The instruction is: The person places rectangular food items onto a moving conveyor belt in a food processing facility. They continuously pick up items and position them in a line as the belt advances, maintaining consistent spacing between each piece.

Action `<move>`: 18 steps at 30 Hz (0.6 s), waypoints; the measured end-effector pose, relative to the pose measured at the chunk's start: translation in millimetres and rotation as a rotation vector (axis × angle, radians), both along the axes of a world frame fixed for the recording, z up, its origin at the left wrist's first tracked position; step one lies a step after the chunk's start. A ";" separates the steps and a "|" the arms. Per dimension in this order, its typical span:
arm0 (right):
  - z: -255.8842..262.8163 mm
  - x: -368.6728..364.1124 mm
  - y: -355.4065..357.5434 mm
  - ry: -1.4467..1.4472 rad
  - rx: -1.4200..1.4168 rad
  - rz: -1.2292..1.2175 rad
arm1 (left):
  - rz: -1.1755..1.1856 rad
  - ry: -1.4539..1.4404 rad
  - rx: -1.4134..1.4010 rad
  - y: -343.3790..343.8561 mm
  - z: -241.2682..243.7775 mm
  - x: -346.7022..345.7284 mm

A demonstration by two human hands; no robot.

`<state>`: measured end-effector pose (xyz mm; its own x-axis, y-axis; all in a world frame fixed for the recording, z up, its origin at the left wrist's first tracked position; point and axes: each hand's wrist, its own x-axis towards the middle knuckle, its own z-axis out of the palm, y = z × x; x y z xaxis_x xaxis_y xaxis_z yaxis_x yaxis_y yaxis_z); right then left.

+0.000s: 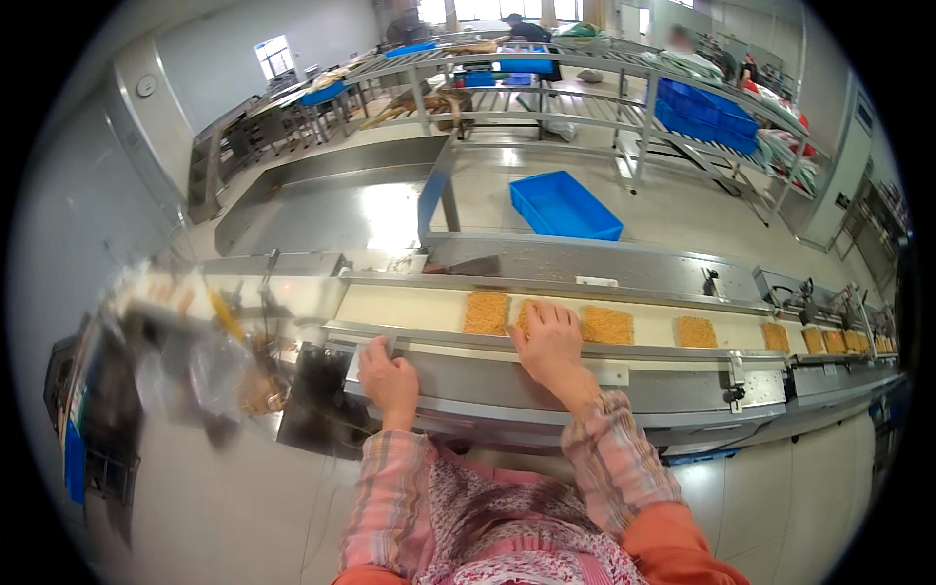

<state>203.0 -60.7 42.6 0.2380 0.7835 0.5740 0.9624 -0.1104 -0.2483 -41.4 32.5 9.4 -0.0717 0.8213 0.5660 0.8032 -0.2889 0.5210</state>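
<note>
A cream conveyor belt [398, 307] runs left to right before me, between metal rails. On it lie several flat golden-brown noodle-like blocks, among them one [485, 313] left of my right hand and one [608, 325] to its right. My right hand [550, 340] reaches over the near rail, its fingers covering part of another block [523, 316]; whether they grip it cannot be told. At the near edge of the conveyor's metal frame [468, 380], my left hand [387, 376] rests with bent fingers, away from the blocks; no object shows in it.
Beyond the belt, a blue plastic crate [567, 208] stands on the floor, right of a stainless steel table [329, 197]. A dark flat tool [468, 267] lies behind the far rail. Farther back are a roller rack [526, 121], stacked blue crates [702, 117] and people.
</note>
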 end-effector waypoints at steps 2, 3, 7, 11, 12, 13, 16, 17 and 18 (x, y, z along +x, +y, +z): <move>9.9 10.3 11.6 -0.041 -0.189 -0.137 | 0.005 -0.012 0.010 -1.4 0.1 -0.2; 22.6 13.3 16.7 -0.055 -0.329 -0.191 | 0.003 -0.010 0.016 -0.6 -0.7 -1.8; 23.3 23.4 17.3 -0.054 -0.366 -0.242 | -0.005 -0.013 0.005 -2.8 -1.0 -3.6; 12.3 46.2 17.6 0.454 -0.191 -0.027 | -0.024 -0.028 -0.023 -4.1 4.2 -3.7; 24.6 41.9 16.6 0.418 -0.211 -0.013 | -0.034 -0.043 -0.013 -3.4 3.4 -8.1; 21.2 51.1 16.8 0.305 -0.198 0.042 | -0.034 -0.030 0.010 -2.3 2.7 -7.2; 16.9 80.1 4.7 0.175 -0.417 0.138 | -0.006 -0.023 -0.046 -2.2 3.7 -0.8; 13.1 85.1 -7.5 0.113 -0.402 0.083 | 0.009 -0.020 -0.026 -1.4 3.3 -2.7; 8.1 91.2 -23.0 0.043 -0.387 0.015 | 0.014 -0.026 -0.011 -1.7 0.8 -1.1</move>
